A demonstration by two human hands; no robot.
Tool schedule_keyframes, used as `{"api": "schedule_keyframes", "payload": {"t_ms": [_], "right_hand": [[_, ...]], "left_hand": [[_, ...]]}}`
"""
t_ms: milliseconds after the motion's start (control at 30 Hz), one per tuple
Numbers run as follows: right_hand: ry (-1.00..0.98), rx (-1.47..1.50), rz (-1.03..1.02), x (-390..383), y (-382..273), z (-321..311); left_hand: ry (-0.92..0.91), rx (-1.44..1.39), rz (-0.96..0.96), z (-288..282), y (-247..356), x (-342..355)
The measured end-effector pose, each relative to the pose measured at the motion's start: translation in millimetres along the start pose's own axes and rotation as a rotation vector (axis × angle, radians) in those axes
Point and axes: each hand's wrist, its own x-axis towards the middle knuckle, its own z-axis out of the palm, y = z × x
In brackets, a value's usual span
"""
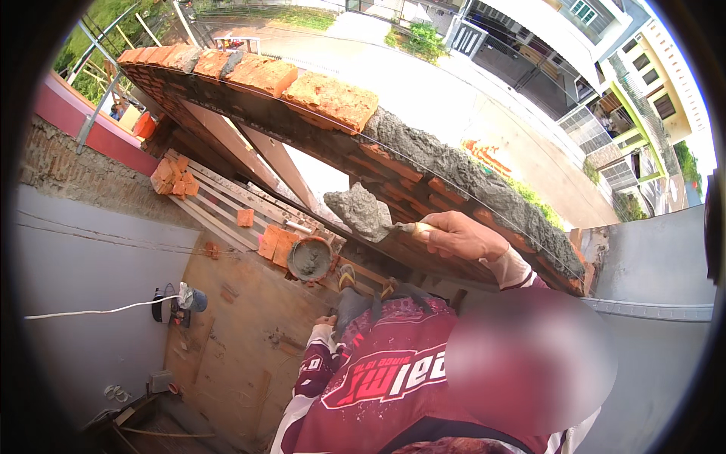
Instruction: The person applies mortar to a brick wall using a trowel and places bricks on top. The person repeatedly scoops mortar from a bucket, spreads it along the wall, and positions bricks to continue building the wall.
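My right hand (461, 240) is closed round the handle of a trowel (404, 227). A heap of wet grey mortar (357, 212) covers the trowel's blade, held just on my side of the brick wall (423, 193). Along the right part of the wall top runs a rough bed of mortar (461, 175). Orange bricks (329, 100) lie in a row on the left part, with a thin string stretched along their near side. Down beside my thigh is my left hand (326, 321), small in view, its fingers not clear.
A bucket (330, 250) of mortar stands on the slatted scaffold boards (219, 198), beside loose bricks (276, 244). More bricks (174, 178) are piled at the boards' far left. My feet are on boards above a brown floor (234, 333). A street lies beyond the wall.
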Motion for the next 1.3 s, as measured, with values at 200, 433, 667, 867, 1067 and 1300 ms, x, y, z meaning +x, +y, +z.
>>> {"api": "schedule_keyframes", "payload": {"t_ms": [200,433,667,867,1067,1300], "right_hand": [[0.363,-0.004,-0.14,-59.5,-36.8,-51.6],[0.759,-0.821,-0.122,0.9,-29.5,-45.2],[0.917,-1.073,-0.089,5.6,-30.1,-55.4],[0.868,-1.385,-0.095,14.6,-28.4,-66.8],[0.84,-1.46,-0.083,-31.5,8.4,-53.0],[0.857,-1.454,0.115,-80.0,11.4,-53.4]], "left_hand": [[-0.03,-0.19,0.037,-17.6,-14.9,12.9],[-0.013,-0.28,-0.049,-40.5,-11.2,36.8],[0.068,-0.259,0.003,-59.7,-25.2,42.2],[-0.084,0.053,-0.016,-88.6,-20.3,39.5],[0.018,-0.106,0.073,-84.8,-14.5,70.6],[0.068,-0.022,0.029,-91.7,1.8,70.9]]}}
